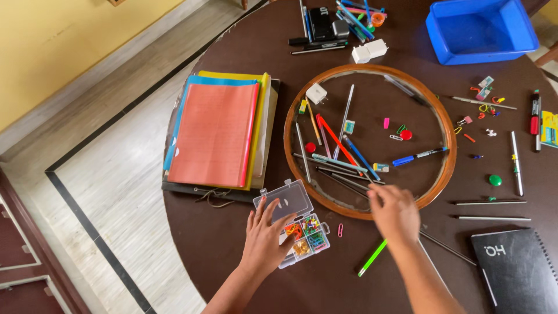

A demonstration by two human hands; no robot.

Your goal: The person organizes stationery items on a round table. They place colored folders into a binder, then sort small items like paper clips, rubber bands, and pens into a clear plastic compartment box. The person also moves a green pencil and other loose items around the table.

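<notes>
Two hands at work: left hand (264,241) rests spread-fingered against the open compartment box (297,227), gripping nothing. Right hand (394,210) reaches over the wooden ring (444,168), fingers curled toward pens (343,174); whether it holds anything cannot be told. Step judged: picking; a pinch comes next.

Arms: showing bare from the lower edge up to the wrists, wearing no sleeves within view.
Left hand (264,241): wearing reddish-orange polish on the nails, showing no ring or band.
Right hand (395,212): appearing plain, carrying no ring, watch or bracelet.
Fingers (268,210): looking slender, ending in short painted nails.
</notes>
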